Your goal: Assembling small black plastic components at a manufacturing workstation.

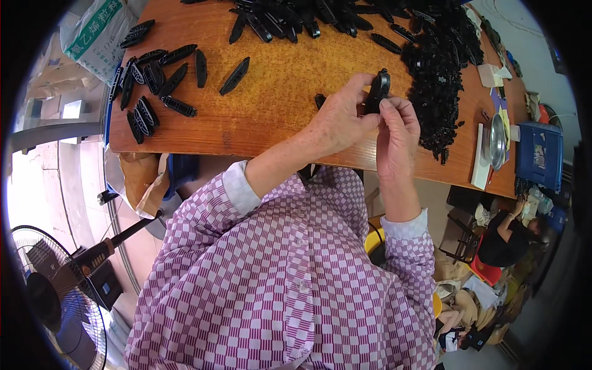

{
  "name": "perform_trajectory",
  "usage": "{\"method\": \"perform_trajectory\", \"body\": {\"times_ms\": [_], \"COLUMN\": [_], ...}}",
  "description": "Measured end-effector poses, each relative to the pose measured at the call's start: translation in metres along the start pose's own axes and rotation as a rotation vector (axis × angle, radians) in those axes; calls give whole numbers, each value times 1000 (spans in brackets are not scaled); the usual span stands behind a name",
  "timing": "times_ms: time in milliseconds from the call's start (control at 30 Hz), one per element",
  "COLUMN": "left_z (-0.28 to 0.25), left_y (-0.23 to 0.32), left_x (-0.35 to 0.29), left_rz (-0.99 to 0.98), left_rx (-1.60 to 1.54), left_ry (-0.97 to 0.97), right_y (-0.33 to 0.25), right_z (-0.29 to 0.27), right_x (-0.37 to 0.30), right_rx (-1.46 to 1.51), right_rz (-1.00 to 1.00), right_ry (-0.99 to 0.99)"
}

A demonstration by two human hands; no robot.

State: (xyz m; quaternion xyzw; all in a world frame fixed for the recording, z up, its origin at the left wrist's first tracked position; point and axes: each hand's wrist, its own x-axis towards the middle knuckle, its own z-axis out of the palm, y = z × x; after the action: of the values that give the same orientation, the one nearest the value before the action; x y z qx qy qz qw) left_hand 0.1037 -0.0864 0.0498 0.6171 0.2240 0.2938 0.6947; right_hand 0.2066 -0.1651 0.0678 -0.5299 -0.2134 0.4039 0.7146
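Observation:
Over the right half of the wooden table, my left hand [340, 117] is closed around an elongated black plastic part [377, 92], held upright with its tip above the fingers. My right hand [398, 139] pinches at the lower side of the same part, thumb against the fingers. Whether a smaller piece sits between those fingertips is hidden. Just left of my left fingers, another black part [319, 100] lies partly covered by the hand. A large heap of small black pieces [435, 86] spreads to the right of my hands.
More long black parts [290, 18] are piled at the table's far side, with a loose group [148, 77] at the left. A metal bowl [497, 140] stands by the right edge, near a blue bin [539, 154]. A fan [55, 302] is at lower left; another person [515, 237] sits at right.

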Motion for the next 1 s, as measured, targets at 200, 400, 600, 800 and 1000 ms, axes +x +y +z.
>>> {"method": "perform_trajectory", "body": {"times_ms": [200, 400, 600, 800, 1000], "left_z": [1, 5, 8, -15, -13], "left_y": [-4, -1, -10, 22, 5], "left_x": [-1, 13, 28, 46, 103], "left_rz": [21, -51, -20, -225, 147], "left_rx": [-42, 33, 139, 782, 1039], "left_ry": [-61, -187, -209, -680, -633], "right_y": [-14, -10, 5, -43, -84], "right_z": [-2, -24, -35, -85, -144], "right_x": [4, 15, 22, 69, 150], "right_rx": [-127, -90, -42, -705, -1731], "right_rz": [142, 160, 64, -92, -766], "right_ry": [-139, -170, -147, -191, 4]}}
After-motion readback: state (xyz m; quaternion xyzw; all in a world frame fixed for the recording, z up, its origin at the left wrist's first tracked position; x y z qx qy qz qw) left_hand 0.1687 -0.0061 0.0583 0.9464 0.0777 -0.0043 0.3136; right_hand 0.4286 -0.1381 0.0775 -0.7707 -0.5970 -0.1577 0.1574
